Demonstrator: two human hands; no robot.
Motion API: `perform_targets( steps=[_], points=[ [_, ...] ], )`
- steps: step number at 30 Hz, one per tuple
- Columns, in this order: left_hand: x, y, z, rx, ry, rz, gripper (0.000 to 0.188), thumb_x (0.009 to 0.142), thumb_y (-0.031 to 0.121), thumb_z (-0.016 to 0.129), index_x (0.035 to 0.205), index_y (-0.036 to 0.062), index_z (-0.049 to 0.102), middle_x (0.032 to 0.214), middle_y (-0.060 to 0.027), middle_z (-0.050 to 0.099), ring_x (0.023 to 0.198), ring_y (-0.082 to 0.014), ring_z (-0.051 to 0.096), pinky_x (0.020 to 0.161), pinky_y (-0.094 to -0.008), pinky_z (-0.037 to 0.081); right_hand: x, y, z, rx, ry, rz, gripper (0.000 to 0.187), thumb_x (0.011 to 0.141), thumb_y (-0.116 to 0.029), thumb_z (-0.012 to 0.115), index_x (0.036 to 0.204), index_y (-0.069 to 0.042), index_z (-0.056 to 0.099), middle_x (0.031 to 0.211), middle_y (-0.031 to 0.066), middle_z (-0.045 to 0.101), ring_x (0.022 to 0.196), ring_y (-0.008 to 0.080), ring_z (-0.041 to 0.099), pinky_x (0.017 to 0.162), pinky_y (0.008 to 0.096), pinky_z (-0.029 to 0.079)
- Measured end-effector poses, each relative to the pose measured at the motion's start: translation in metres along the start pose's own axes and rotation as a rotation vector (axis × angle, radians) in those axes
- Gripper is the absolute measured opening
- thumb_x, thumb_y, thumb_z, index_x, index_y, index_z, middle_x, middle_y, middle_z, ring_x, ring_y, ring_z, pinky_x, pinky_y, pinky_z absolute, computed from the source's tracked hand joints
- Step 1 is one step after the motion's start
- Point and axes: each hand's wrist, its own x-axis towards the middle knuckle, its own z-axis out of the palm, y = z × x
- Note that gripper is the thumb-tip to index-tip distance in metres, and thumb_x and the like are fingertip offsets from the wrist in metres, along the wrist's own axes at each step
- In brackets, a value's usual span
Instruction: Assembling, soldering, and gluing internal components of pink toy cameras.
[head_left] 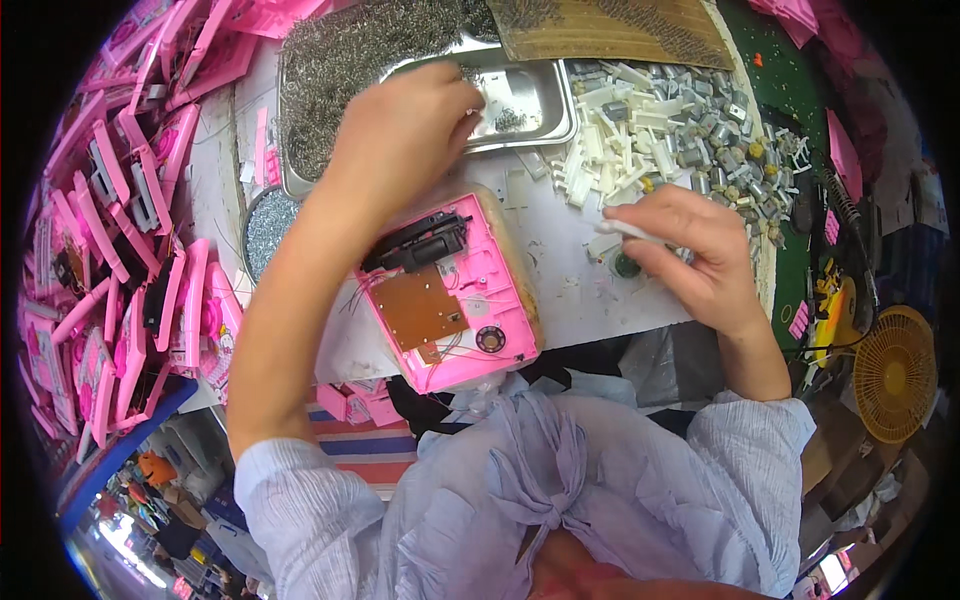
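Note:
My left hand [405, 125] reaches over the metal tray [562, 105], its fingers curled at the near wall; whatever they may hold is hidden. Small metal pieces [510, 120], too fine to name, lie in the tray's shiny compartment. Between finger and thumb of my right hand [700, 255] is a small white plastic part [632, 231], held above the white table. Below and between the hands lies an open pink plastic housing [500, 250]. Inside it are a black mechanism [420, 243], a brown circuit board [415, 308], a round dark part [491, 340] and thin wires.
White plastic parts [610, 150] and grey motor-like cylinders [715, 150] are heaped at the far right. Many pink housings [110, 250] stack up at left. A round container [268, 235] of small metal pieces sits beside my left forearm. Cardboard [610, 35] covers part of the tray; a yellow fan [893, 375] stands right.

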Motion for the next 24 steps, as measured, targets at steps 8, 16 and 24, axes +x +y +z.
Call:
perform_targets(
  steps=[8,16,24],
  points=[
    [0.032,-0.001,0.014,0.005,-0.135,-0.008,0.016,0.088,0.017,0.069,0.09,0.0018,0.064,0.086,-0.0123,0.069,0.079,-0.032,0.069,0.07,-0.0425,0.055,-0.011,-0.001,-0.002,0.103,-0.008,0.104,0.038,0.083,0.002,0.073,0.122,0.001,0.072,0.093,0.013,0.07,0.082,0.0244,0.066,0.071,0.0331,0.05],
    [-0.125,0.099,-0.03,-1.593,-0.058,-0.719,0.017,0.099,0.006,0.063,0.114,-0.0033,0.064,0.098,-0.0084,0.071,0.082,-0.0145,0.07,0.073,-0.0287,0.059,-0.032,-0.017,0.035,0.132,0.002,-0.109,0.039,0.075,-0.002,0.084,0.113,-0.003,0.073,0.097,0.0123,0.071,0.083,0.0271,0.068,0.072,0.0351,0.053],
    [-0.182,0.121,-0.001,-1.94,0.018,-0.921,0.027,0.106,0.01,0.055,0.128,-0.0039,0.063,0.102,-0.0098,0.07,0.086,-0.0157,0.068,0.077,-0.0297,0.057,-0.024,-0.026,0.065,0.014,-0.078,-0.264,0.039,0.069,-0.001,0.084,0.106,-0.005,0.073,0.098,0.0099,0.069,0.079,0.0266,0.066,0.066,0.0352,0.053]
  ],
)
